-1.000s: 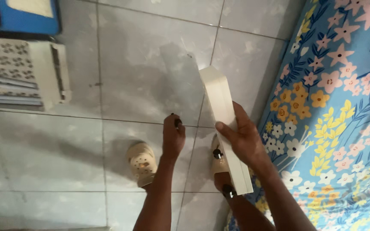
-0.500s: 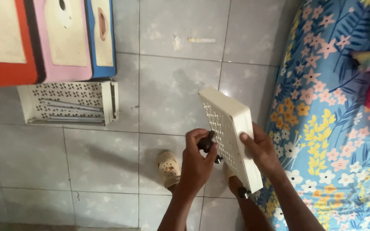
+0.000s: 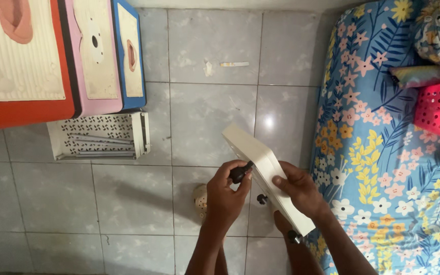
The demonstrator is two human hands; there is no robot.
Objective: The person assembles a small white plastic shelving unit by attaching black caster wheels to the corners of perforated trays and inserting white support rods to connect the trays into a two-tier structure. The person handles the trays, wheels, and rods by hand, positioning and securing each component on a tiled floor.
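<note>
The white panel (image 3: 266,173), half a second ago turned to show its perforated face, now shows only its plain back and edge. The left hand (image 3: 227,196) has shifted its black caster (image 3: 240,172) toward eleven o'clock. The view has tilted upward.

So the main thing here is a cream-white plastic panel (image 3: 263,168), flat and rectangular with a thick rim, looks like the base or top of a little drawer cart. It's held up off the floor, tilted on edge so mostly its narrow side shows, running diagonally away from the right hand (image 3: 297,187), which grips its upper edge from the right. A small black caster wheel (image 3: 240,173) sits pinched in the left hand (image 3: 226,196), pressed right against the panel's left face. Two more black wheels are already on it: one (image 3: 262,199) just below the left hand, another (image 3: 294,236) at the panel's near corner, under the right wrist.
</note>
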